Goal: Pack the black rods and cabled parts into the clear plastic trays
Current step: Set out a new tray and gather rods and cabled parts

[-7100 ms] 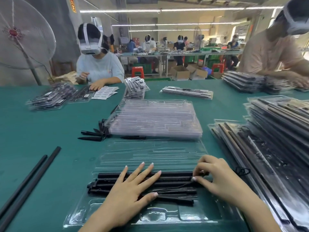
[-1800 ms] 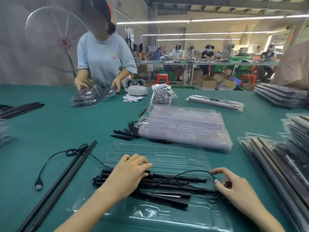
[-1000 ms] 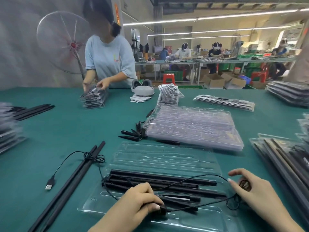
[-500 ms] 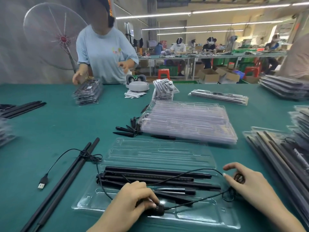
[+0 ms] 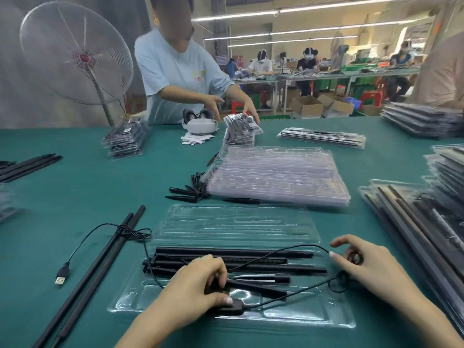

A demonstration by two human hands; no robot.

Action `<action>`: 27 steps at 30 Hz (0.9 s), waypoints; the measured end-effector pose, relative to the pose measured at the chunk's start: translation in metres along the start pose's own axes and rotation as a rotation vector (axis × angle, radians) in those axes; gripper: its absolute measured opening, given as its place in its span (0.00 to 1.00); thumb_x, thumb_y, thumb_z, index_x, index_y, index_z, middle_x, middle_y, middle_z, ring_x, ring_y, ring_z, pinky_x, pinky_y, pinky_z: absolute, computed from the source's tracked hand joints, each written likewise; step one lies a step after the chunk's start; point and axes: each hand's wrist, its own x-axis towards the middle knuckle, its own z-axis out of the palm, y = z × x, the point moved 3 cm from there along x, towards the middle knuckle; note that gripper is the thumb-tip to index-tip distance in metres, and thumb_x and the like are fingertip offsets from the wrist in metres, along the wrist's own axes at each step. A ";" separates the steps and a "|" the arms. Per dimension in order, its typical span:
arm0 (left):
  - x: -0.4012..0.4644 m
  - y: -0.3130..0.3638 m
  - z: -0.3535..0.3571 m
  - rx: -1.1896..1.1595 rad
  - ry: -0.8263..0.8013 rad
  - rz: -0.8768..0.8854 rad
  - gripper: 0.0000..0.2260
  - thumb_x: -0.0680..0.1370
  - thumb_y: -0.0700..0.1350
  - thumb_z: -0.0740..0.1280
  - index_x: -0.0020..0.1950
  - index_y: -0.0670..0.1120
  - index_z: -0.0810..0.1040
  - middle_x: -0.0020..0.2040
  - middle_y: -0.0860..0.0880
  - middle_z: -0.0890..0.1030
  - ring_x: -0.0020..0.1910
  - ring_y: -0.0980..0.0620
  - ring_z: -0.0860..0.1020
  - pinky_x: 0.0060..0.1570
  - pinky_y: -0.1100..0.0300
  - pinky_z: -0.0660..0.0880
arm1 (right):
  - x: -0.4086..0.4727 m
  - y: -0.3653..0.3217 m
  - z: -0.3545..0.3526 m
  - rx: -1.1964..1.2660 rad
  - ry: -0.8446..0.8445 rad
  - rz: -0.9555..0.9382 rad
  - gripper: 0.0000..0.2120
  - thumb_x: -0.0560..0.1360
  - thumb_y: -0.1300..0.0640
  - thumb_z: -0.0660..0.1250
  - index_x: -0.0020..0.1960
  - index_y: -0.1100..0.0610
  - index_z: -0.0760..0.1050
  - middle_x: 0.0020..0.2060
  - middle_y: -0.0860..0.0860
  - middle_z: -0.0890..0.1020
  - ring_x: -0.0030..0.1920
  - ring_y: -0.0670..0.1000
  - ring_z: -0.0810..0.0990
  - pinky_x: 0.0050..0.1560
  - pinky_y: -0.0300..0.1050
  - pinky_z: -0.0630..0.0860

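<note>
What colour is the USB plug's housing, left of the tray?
Black, with a silver metal tip; the USB plug lies on the green table. Head view.

Strip lights [image 5: 296,10] above green table [image 5: 105,192]; pedestal fan [image 5: 75,54] left.

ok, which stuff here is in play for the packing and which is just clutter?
In play: tray, rods, cable, switch under left hand, right hand, loose rods, USB plug.
Clutter: fan, headset, leaflets.
</note>
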 end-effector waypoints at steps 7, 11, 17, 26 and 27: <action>-0.008 0.000 -0.001 0.185 0.011 -0.078 0.17 0.72 0.65 0.65 0.41 0.58 0.60 0.44 0.61 0.65 0.47 0.61 0.64 0.48 0.62 0.60 | -0.003 -0.004 -0.003 0.142 -0.002 -0.060 0.07 0.71 0.52 0.73 0.42 0.40 0.77 0.33 0.44 0.80 0.29 0.44 0.74 0.36 0.36 0.71; -0.018 0.006 -0.005 0.169 0.110 0.020 0.10 0.75 0.63 0.62 0.45 0.60 0.65 0.43 0.62 0.67 0.46 0.67 0.65 0.51 0.67 0.58 | -0.003 -0.003 -0.003 0.173 -0.009 -0.061 0.07 0.72 0.53 0.73 0.41 0.42 0.78 0.32 0.48 0.80 0.25 0.44 0.73 0.33 0.36 0.72; -0.035 0.017 -0.010 0.220 0.100 0.275 0.11 0.73 0.46 0.73 0.53 0.57 0.81 0.48 0.64 0.76 0.47 0.66 0.72 0.50 0.66 0.71 | -0.001 0.000 -0.001 0.145 -0.017 -0.075 0.05 0.72 0.51 0.72 0.42 0.41 0.77 0.33 0.46 0.81 0.28 0.44 0.74 0.37 0.41 0.74; -0.029 0.011 -0.003 0.063 0.165 0.222 0.10 0.76 0.48 0.69 0.57 0.56 0.81 0.45 0.57 0.77 0.51 0.61 0.70 0.48 0.72 0.66 | 0.001 0.000 0.001 0.098 -0.041 -0.089 0.05 0.74 0.50 0.69 0.43 0.40 0.76 0.33 0.43 0.80 0.31 0.43 0.74 0.41 0.45 0.74; -0.028 0.013 -0.003 0.071 0.161 0.258 0.09 0.75 0.47 0.71 0.54 0.55 0.83 0.42 0.56 0.78 0.48 0.61 0.70 0.45 0.73 0.66 | 0.001 0.001 0.001 0.093 -0.039 -0.088 0.05 0.74 0.50 0.69 0.43 0.39 0.76 0.33 0.45 0.80 0.31 0.42 0.74 0.42 0.46 0.74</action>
